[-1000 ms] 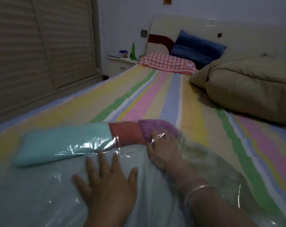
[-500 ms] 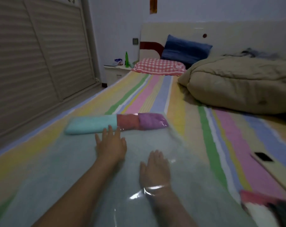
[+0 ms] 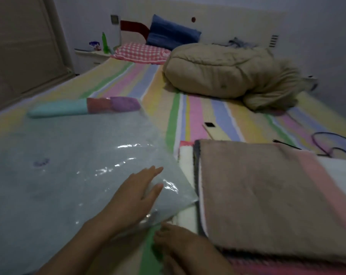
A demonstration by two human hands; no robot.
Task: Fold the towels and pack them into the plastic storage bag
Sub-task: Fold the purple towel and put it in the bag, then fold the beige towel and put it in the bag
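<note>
Folded towels [image 3: 84, 107] in teal, red and purple are lying in a row at the far end of the clear plastic storage bag [image 3: 59, 175], upper left of the frame. We are pressing our left hand [image 3: 136, 195] flat, fingers straight, on the bag's near right corner. Our right hand [image 3: 182, 249], bottom centre, is resting just beside that corner; its grip we cannot tell.

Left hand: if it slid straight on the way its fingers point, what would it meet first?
The left hand lies flat on the plastic bag, fingers pointing up and right. Past the bag's right edge it would probably meet the white towel first, though depth is unclear.
</note>
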